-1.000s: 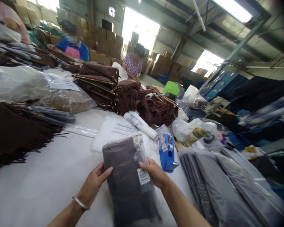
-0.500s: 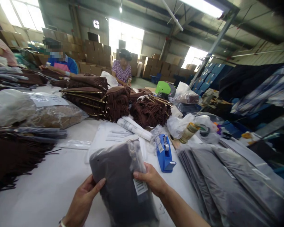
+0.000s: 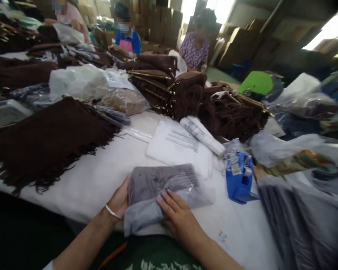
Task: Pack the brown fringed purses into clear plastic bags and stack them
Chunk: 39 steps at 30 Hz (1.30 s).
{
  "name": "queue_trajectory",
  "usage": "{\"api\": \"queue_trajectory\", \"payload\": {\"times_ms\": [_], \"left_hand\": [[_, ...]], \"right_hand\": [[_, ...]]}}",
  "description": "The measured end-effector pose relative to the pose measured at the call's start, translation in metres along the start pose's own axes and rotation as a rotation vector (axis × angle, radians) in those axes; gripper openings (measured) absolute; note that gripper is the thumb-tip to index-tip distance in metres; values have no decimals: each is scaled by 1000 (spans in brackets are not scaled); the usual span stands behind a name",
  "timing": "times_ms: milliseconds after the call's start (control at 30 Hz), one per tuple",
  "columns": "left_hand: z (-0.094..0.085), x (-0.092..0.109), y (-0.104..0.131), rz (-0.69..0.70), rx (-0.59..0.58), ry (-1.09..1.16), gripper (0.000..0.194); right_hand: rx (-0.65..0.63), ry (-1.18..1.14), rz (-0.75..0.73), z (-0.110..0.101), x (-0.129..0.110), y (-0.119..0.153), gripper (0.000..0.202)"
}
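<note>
A grey package in a clear plastic bag [image 3: 163, 180] lies near the table's front edge, its near part covered by a folded-over layer of plastic. My left hand [image 3: 121, 198] grips its left end, the fingers partly hidden behind it. My right hand [image 3: 177, 213] lies on top with its fingers stretched out flat over the folded plastic; its thumb is hard to make out. Just beyond the package is a white printed plastic bag [image 3: 174, 140]. To the right stands a blue tape dispenser [image 3: 238, 183] with crumpled clear plastic on it.
A brown fringed piece [image 3: 50, 138] covers the table's left side. Brown fringed bags [image 3: 186, 93] are piled at the back, beside a rolled white plastic bag [image 3: 202, 135]. Grey bagged packages [image 3: 298, 221] lie at the right. Several people [image 3: 195, 48] sit or stand across the table.
The package has gone from tilted up in both hands to lying flat and turned sideways, barcode label out of sight. My right hand has moved onto its top. The view has swung left and down.
</note>
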<state>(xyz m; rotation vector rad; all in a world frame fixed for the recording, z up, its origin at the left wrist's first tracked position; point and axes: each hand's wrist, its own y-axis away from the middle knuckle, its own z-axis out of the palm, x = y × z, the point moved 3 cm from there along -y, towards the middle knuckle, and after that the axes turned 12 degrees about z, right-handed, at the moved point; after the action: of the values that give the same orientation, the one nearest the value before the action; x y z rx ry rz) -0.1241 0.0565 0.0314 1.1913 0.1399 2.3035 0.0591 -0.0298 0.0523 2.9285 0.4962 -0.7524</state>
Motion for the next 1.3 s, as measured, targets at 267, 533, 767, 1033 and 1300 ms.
{"api": "queue_trajectory", "payload": {"times_ms": [267,533,767,1033,1300], "left_hand": [[-40,-16,26,46,105,102,43],[-39,-11,29,103,110,-150,53],[-37,-16,41,62,140,-250,53],[-30,-28,64,12,61,46,66],[-33,-47,71,-12,-20,76,70]], "right_hand": [[-115,-174,53,16,0,-17,50],[-211,-262,92,28,-23,-48,20],[-257,-241,19,31,-24,-37,50],[-235,-333,17,39,-30,-41,9],[-201,-315,-201,27,-18,-22,10]]}}
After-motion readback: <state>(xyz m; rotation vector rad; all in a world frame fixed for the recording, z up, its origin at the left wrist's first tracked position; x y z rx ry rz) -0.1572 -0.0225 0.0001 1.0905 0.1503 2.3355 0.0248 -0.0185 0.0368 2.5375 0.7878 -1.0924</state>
